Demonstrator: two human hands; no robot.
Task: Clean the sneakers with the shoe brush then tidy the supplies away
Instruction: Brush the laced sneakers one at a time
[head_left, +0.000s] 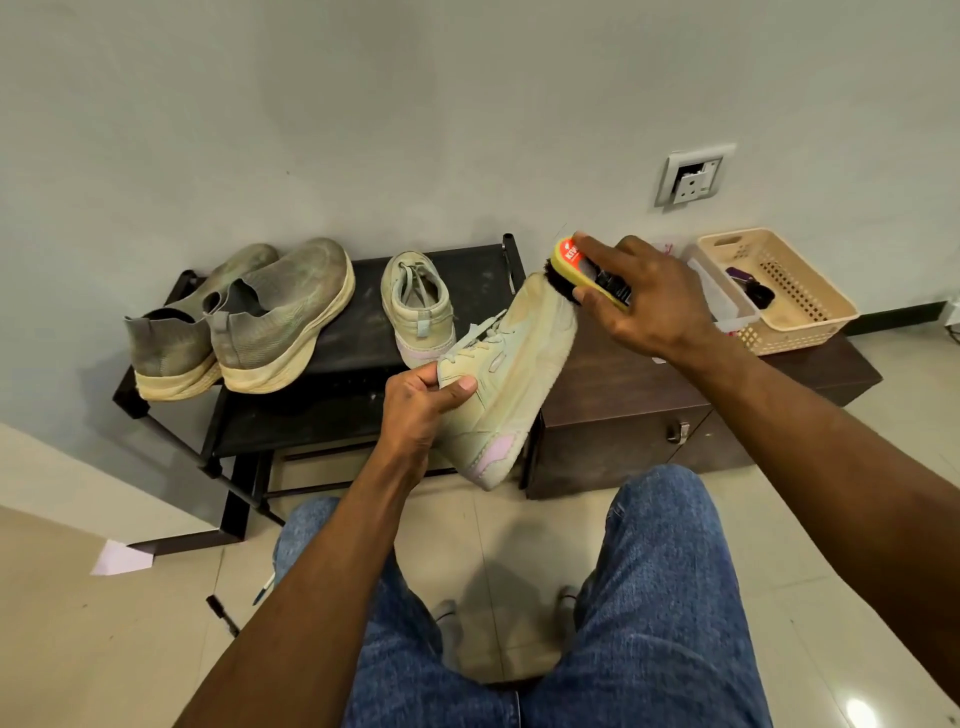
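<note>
**Brush on toe of raised sneaker**

Held up in front of the knees: beige sneaker, toe tilted up and away, left hand with fingers clamped on its collar. Against the toe: bristles of the yellow shoe brush, right hand with fingers closed over its back. On the black shoe rack: matching sneaker, pair of grey knit shoes. To the right, on a dark cabinet: beige basket.

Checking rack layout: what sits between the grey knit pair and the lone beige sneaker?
Head view: only bare black shelf between grey pair and beige sneaker.
</note>
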